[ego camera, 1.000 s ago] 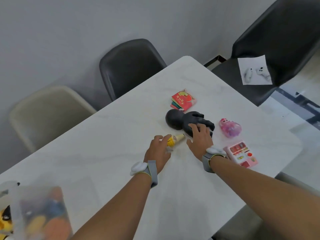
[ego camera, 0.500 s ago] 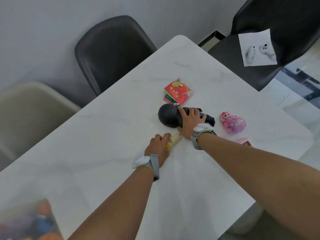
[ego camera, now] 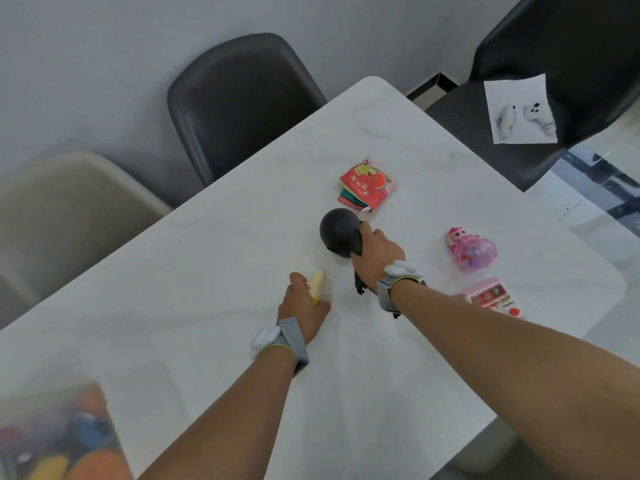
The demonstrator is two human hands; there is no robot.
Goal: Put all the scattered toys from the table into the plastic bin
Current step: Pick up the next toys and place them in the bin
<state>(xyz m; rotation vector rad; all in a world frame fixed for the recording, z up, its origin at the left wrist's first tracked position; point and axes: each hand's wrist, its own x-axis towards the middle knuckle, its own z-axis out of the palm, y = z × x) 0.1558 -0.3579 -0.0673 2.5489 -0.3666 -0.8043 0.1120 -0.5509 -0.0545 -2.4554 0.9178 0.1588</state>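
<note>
My right hand (ego camera: 377, 252) is closed around the body of a black round-headed doll (ego camera: 339, 232), whose legs hang below my wrist. My left hand (ego camera: 303, 306) holds a small yellow ice-cream cone toy (ego camera: 317, 284), cone tip pointing up. Lying on the white table (ego camera: 242, 237) are a red cloth booklet (ego camera: 365, 185), a pink pig toy (ego camera: 472, 249) and a pink toy vending machine (ego camera: 491, 297), partly behind my right forearm. The clear plastic bin (ego camera: 59, 438), blurred at the bottom left, holds several coloured toys.
A black chair (ego camera: 239, 98) and a beige chair (ego camera: 62, 209) stand along the far side. Another black chair (ego camera: 554, 64) at the right end carries a white sheet (ego camera: 519, 110) with two small white objects. The table's right edge runs close to the pink toys.
My right hand went from resting on the lying doll to gripping it and raising it upright. My left hand closed on the cone toy and turned it upward. The view shifted.
</note>
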